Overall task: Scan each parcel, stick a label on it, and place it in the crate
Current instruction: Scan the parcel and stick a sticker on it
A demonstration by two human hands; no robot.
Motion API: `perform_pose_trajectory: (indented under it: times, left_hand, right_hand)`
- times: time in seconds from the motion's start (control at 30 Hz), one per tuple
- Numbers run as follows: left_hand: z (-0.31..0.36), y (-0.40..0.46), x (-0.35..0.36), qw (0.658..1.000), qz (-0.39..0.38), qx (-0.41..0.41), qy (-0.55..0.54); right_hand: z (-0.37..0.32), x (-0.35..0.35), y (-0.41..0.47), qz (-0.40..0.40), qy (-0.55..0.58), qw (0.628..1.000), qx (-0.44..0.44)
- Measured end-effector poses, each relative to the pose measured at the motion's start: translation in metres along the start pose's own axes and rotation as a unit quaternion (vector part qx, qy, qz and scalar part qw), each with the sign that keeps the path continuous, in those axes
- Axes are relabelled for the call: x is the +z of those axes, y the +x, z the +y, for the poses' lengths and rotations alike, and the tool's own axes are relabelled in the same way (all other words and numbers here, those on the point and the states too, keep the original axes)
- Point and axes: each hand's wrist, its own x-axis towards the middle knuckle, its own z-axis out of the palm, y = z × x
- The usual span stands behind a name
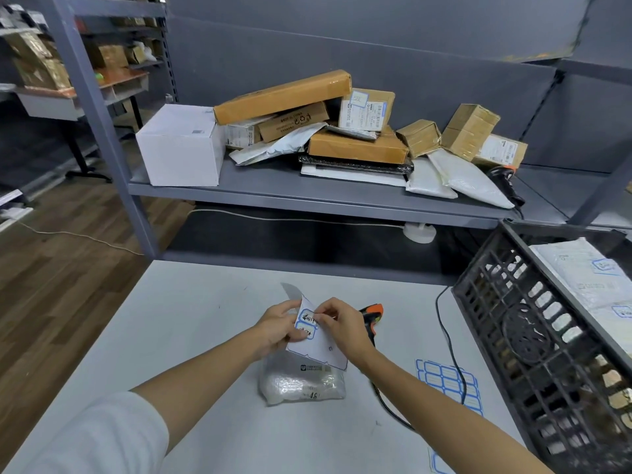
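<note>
The left hand point(278, 325) grips the sheet point(316, 336). The right hand point(337, 323) pinches a label point(307, 316), maybe peeling it. The parcel point(302, 381) lies on the table point(178, 319) at 6 o'clock from the hands; the crate point(533, 340) sits at 3 o'clock. Pulling fast could tear or curl the label.

Parcel point(302, 381) on table point(191, 336); scanner point(371, 318) behind; crate point(533, 336) right.

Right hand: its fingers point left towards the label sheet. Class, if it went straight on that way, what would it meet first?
The right hand would meet the label sheet at once, since it already pinches a label there; just beyond it is probably the left hand.
</note>
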Motion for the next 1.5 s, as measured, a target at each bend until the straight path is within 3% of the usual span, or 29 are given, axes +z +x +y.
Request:
perform_pose_trajectory:
  times: [0.3, 0.6, 0.77, 1.03, 1.5]
  left_hand:
    - [-0.001, 0.005, -0.006, 1.000, 0.011, -0.008, 0.027]
    - [0.000, 0.013, -0.045, 0.988, 0.148, 0.032, -0.018]
    - [-0.006, 0.013, -0.076, 0.968, 0.244, 0.015, -0.055]
    - [-0.032, 0.008, -0.111, 0.944, 0.315, -0.006, -0.093]
    - [-0.036, 0.013, -0.131, 0.939, 0.335, -0.014, -0.081]
  right_hand:
    - [0.004, -0.012, 0.011, 0.073, 0.150, 0.982, 0.088]
    - [0.023, -0.026, 0.013, 0.081, 0.194, 0.964, 0.162]
    - [0.038, -0.021, 0.012, 0.024, 0.126, 0.972, 0.196]
    - [0.062, 0.004, 0.018, -0.104, -0.065, 0.975, 0.187]
    - [0.076, 0.029, 0.034, -0.125, -0.203, 0.955, 0.176]
